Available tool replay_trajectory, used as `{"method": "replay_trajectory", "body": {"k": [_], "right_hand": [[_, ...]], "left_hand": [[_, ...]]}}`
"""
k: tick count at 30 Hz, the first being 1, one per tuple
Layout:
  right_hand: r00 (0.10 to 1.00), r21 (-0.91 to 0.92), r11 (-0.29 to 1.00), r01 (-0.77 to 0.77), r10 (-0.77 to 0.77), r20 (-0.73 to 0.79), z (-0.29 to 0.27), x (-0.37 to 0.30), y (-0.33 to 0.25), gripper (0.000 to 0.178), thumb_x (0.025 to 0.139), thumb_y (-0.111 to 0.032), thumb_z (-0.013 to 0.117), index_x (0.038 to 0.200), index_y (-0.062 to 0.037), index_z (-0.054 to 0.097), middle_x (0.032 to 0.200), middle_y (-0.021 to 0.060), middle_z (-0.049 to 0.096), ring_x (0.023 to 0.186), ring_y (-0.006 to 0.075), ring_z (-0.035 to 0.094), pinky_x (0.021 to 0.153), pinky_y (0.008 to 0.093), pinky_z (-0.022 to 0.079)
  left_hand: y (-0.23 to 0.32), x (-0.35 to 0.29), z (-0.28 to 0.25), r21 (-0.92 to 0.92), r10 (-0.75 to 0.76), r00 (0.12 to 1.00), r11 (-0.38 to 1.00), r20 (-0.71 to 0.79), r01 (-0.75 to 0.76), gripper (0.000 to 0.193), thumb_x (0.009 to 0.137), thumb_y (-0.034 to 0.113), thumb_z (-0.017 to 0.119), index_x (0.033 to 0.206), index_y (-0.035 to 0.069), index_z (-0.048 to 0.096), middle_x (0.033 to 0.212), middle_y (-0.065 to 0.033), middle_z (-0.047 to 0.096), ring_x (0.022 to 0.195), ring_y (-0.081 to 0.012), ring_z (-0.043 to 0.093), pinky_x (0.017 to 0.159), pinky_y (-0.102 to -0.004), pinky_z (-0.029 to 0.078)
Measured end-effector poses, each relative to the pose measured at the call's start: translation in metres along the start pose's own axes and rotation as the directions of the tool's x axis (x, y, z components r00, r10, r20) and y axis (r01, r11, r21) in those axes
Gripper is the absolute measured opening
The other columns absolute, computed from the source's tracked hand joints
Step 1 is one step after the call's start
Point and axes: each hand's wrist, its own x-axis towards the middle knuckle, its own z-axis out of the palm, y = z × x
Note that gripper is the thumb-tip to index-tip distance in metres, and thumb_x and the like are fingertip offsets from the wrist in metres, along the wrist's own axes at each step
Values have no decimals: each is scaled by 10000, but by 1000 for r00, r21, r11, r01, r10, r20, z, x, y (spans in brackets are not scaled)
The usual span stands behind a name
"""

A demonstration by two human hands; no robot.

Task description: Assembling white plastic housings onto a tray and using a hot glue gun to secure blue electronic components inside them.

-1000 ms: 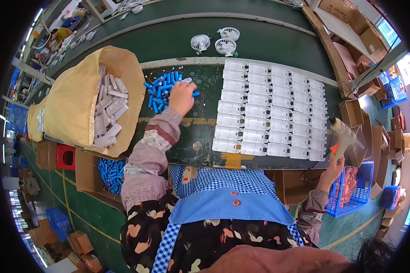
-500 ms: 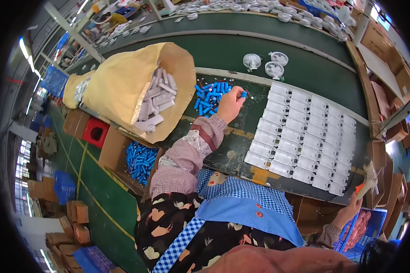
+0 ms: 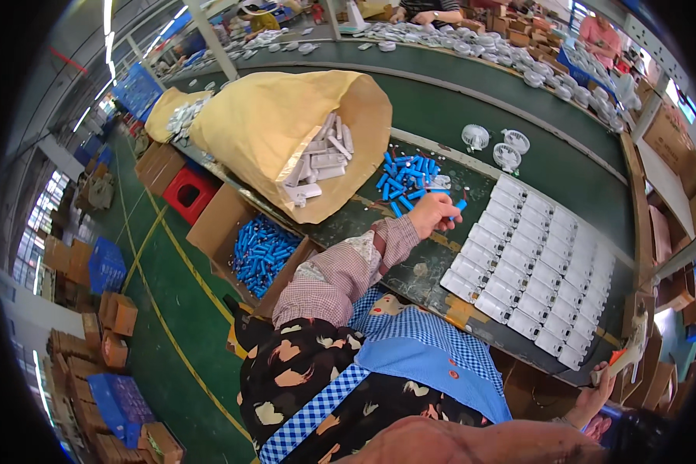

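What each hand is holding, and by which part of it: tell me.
The left hand pinches a blue cylindrical battery toward its near end; the right hand grips a glue gun by its handle.

Wearer: black top (image 3: 309, 371) printed with cream and peach heart-like blotches. Apron (image 3: 410, 359): blue upper panel, two reddish round buttons (image 3: 452, 368), blue-and-white gingham below, matching gingham strap (image 3: 313, 414). Left forearm: fine-checked, dusky pink oversleeve (image 3: 317, 292), pale patterned band (image 3: 365, 252), dark reddish band nearer the wrist. Left hand (image 3: 433, 215) and right hand (image 3: 595, 390) ungloved.
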Motion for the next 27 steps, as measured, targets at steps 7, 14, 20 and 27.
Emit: {"method": "replay_trajectory", "body": {"k": [7,14,20,27], "right_hand": [[930,210,978,-2,-76,361,-91,19,12,352,923,-160,515,1224,2,431,1149,97,526,947,180,533,811,282,461],[991,337,935,112,-129,29,44,8,0,391,829,-318,625,1019,21,584,841,106,631,716,204,591,627,309,487],[988,315,938,143,-154,9,54,-13,-11,457,820,-391,623,1092,-28,562,868,64,627,726,169,598,651,266,497],[960,95,994,58,-29,-278,75,-1,11,341,890,-279,499,1049,21,534,959,142,605,791,207,601,726,308,525]], "left_hand": [[-6,9,22,-2,-14,989,1000,145,15,251,779,88,643,619,95,451,661,-105,620,398,-91,445,344,-217,283],[-2,-44,1,-38,-49,999,998,24,50,237,821,155,632,643,77,496,659,-83,617,441,-93,494,392,-212,359],[-5,-23,11,-11,-23,987,1000,156,25,208,804,120,626,649,68,498,676,-92,621,478,-115,531,436,-218,421],[-5,-3,25,-58,41,992,998,118,-34,85,742,20,600,802,49,546,691,-36,537,549,-103,468,473,-236,350]]}}
